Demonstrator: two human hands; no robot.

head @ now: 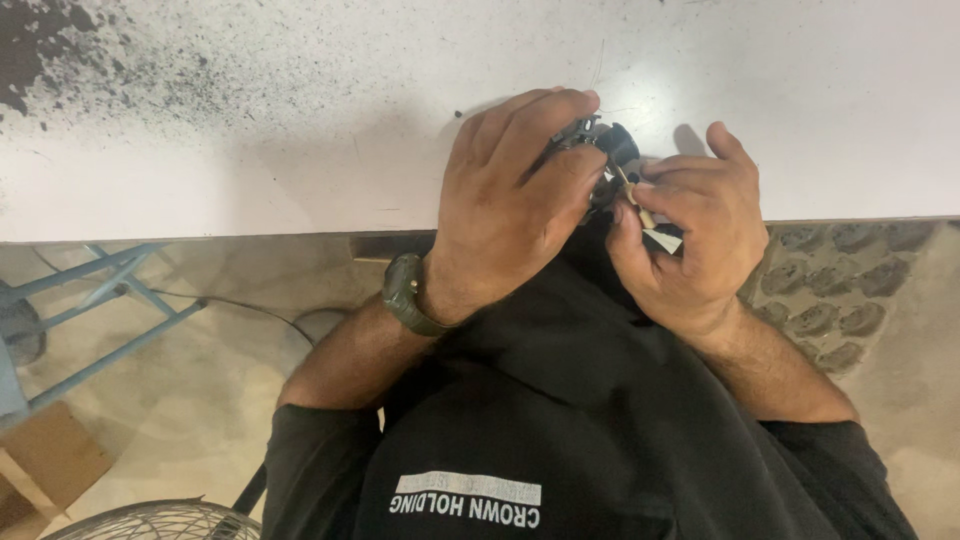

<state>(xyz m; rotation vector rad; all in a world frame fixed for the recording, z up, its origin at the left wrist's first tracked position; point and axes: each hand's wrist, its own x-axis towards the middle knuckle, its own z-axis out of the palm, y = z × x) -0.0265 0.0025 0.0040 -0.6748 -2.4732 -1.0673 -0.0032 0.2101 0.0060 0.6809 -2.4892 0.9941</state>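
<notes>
A small dark metal part (603, 150), upper centre of frame at the white table (300, 120) edge, looks rigid, light, fiddly. Left hand (510, 200) clamps it; right hand (690, 235) pinches a thin tan stick (634, 200) against it.

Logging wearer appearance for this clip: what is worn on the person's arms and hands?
Both hands, left hand and right hand, are bare, with no gloves. A dark olive wristwatch sits on the left wrist. Short black sleeves leave the forearms uncovered.
</notes>
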